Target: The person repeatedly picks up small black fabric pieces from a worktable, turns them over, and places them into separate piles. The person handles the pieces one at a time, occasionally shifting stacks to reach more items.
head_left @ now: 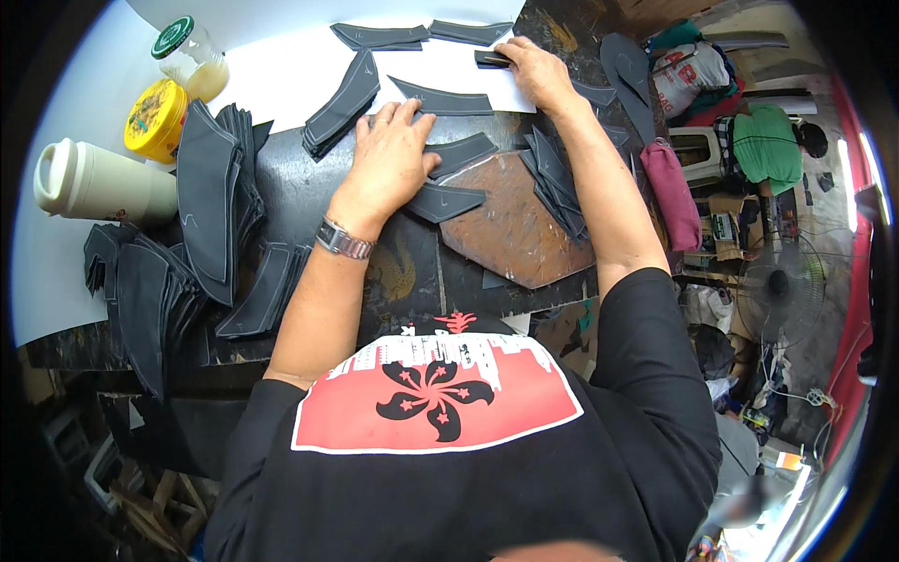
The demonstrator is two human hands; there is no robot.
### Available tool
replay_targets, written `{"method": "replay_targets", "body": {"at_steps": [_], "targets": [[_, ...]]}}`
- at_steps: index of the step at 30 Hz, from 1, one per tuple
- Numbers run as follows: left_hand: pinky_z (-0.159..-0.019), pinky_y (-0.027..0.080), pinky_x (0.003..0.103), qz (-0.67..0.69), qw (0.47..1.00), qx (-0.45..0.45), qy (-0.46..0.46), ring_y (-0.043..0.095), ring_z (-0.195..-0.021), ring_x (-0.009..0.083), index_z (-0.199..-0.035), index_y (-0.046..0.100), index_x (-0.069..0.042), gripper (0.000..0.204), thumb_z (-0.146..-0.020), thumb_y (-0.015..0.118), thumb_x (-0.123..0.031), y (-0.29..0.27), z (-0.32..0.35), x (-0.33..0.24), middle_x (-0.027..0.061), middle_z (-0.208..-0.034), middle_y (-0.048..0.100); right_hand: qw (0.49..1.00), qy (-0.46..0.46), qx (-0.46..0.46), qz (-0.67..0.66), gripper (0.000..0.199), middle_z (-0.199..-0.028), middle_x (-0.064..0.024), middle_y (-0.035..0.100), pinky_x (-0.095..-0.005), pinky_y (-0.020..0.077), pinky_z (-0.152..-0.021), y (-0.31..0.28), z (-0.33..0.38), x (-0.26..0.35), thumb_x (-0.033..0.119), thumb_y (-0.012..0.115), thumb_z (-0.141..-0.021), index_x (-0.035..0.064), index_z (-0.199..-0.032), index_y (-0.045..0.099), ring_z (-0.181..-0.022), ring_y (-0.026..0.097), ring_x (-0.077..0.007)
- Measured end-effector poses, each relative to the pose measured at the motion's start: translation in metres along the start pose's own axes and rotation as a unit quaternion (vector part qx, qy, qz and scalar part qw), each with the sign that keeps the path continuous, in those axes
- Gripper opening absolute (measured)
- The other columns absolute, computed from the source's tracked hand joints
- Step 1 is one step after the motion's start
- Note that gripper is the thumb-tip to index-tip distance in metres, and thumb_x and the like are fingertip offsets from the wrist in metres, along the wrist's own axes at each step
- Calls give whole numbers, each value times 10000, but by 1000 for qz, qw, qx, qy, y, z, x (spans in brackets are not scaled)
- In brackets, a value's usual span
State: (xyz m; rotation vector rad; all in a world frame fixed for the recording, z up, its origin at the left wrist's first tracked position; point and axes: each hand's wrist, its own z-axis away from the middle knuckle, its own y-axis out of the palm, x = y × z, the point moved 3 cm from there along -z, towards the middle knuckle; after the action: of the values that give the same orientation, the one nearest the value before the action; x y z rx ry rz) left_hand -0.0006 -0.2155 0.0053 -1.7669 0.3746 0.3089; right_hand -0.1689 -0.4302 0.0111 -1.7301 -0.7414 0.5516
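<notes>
Head view, looking down on a dark workbench (pixel 412 281). Left hand (pixel 393 159) flat and open, palm pressing a dark curved leather piece (pixel 449 199) against the brown cutting board (pixel 515 234). Right hand (pixel 534 70) farther out on the white sheet (pixel 309 80), fingers loosely closed on a small dark tool (pixel 492 59). Piece just to the right of the left hand, long axis across the bench, nearer to the left hand. More cut pieces (pixel 342 98) stacked beside.
</notes>
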Motion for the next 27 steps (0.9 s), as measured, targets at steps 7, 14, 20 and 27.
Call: {"method": "replay_targets", "body": {"at_steps": [7,14,20,27], "targets": [[-944,503,431,103,994,29,-12,623,-1092,331,-1090,730,-66,280,-813,695,-56,-18,0,22,144,-1065,679,964,-7,118,-240,215,-939,-158,721,-374,531,-814,-36,34,41,113,716,-817,42,-1018,731,-875,695,-298],[-943,483,402,89,995,47,-17,613,-1051,317,-1085,722,-60,338,-763,789,-137,-20,0,17,119,-1035,663,957,16,158,-243,231,-932,-176,707,-394,524,-799,-50,81,88,152,713,-837,19,-1025,725,-877,682,-326],[-935,475,403,89,994,48,-31,595,-1048,316,-1054,735,-84,348,-726,825,-156,-17,0,17,121,-1032,648,957,54,107,-265,260,-949,-114,668,-340,522,-789,-49,94,99,157,736,-852,8,-1063,709,-875,666,-235],[-875,495,395,127,989,69,-39,630,-983,314,-985,724,-59,279,-732,817,-133,-16,-4,18,126,-976,662,957,91,97,-259,304,-967,-105,667,-350,524,-803,-47,95,100,185,758,-827,44,-1093,713,-897,674,-253]]}}
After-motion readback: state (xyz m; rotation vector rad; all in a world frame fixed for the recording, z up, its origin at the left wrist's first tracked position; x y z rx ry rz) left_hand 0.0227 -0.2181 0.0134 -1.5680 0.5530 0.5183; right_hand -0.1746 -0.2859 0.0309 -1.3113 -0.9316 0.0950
